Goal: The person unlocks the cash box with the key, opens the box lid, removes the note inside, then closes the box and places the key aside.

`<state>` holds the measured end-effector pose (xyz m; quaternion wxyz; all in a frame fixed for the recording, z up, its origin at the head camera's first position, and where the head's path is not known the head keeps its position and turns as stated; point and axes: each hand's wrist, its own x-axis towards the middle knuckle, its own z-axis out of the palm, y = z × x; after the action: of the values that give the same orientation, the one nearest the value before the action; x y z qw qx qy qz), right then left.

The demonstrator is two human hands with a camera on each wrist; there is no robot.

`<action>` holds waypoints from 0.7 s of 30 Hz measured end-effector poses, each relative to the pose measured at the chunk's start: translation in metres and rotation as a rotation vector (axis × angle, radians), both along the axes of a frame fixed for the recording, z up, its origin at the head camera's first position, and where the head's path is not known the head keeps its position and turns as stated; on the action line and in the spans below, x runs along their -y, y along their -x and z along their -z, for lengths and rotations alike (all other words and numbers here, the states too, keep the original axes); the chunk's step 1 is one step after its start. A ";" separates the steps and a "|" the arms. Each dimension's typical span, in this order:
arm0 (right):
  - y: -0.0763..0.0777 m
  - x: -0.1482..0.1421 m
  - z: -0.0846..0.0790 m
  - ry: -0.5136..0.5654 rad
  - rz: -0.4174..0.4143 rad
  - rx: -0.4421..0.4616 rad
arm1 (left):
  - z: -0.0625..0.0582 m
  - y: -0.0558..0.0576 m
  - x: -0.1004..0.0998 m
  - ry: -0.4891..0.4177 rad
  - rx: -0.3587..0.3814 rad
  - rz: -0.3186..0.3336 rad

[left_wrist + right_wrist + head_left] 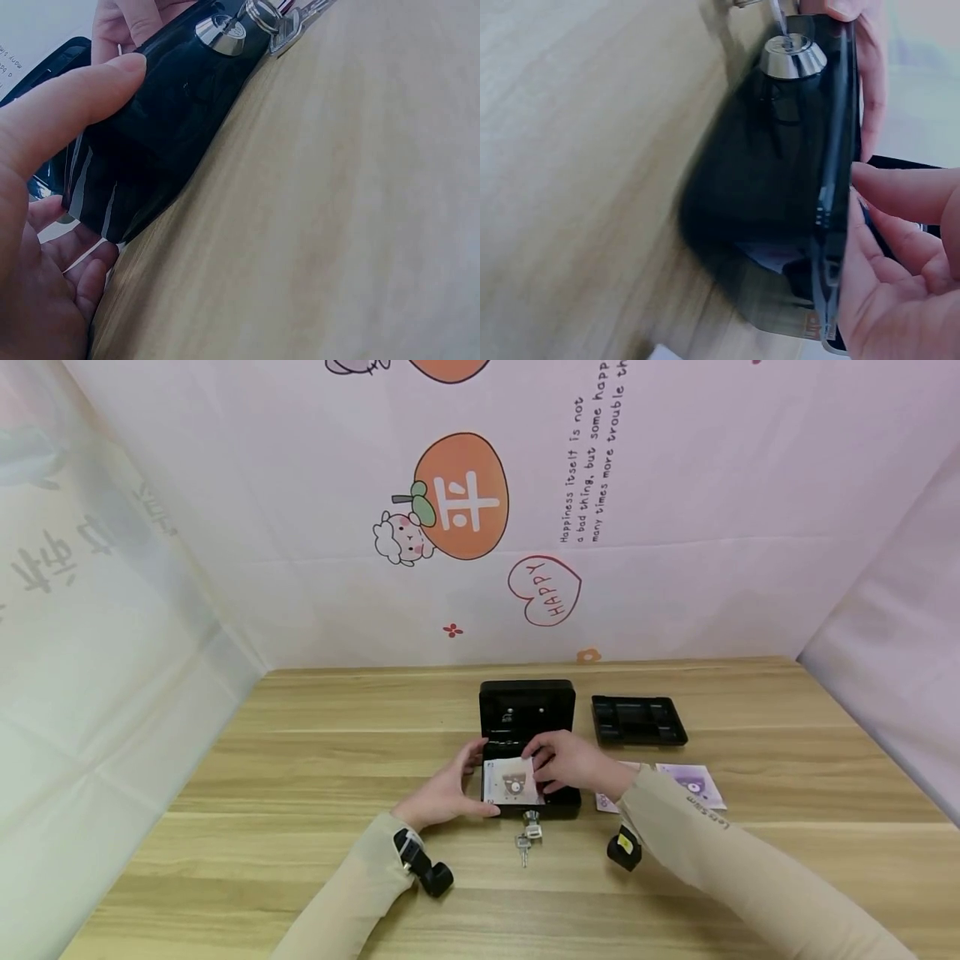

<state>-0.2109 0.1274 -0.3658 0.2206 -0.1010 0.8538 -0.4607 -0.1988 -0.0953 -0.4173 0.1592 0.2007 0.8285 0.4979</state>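
A black cash box (561,802) stands with its lid (527,702) raised, and a light-coloured banknote (504,783) lies at its left side. My left hand (447,792) holds the box's left end, thumb along the front rim and fingers farther back; in the left wrist view the fingers (79,251) touch its end wall. My right hand (573,762) reaches into the box from the right, its curled fingers pinching the note's right edge. What lies under this hand is hidden. From the front lock (793,57) a key sticks out, with another key (523,850) hanging below.
To the right of the box, a black compartment tray (637,720) lies on the wooden table (300,735). Purple banknotes (693,785) lie in front of it, partly covered by the right forearm. A printed cloth (330,527) hangs behind the table.
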 end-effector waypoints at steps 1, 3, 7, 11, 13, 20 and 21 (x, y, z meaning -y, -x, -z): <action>-0.001 0.000 0.001 -0.002 0.004 -0.014 | 0.000 0.000 0.000 0.001 0.000 0.000; -0.001 0.000 0.002 -0.004 0.004 -0.046 | 0.000 -0.001 0.000 0.004 0.000 0.000; -0.002 0.001 0.004 -0.012 0.007 -0.105 | 0.001 0.000 0.000 0.003 -0.002 -0.001; -0.001 0.002 0.008 -0.004 0.014 -0.134 | 0.002 0.001 0.001 0.009 -0.003 -0.006; -0.001 0.003 0.010 0.017 0.011 -0.139 | 0.003 0.001 0.001 0.013 -0.004 -0.006; 0.000 0.005 0.012 0.137 0.040 -0.119 | 0.004 0.001 0.001 0.004 0.006 -0.006; 0.000 0.005 0.012 0.147 0.052 -0.111 | 0.004 0.001 0.001 0.002 0.008 -0.006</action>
<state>-0.2107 0.1222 -0.3782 0.1527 -0.1200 0.8311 -0.5212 -0.2001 -0.0966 -0.4210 0.1613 0.1959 0.8290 0.4984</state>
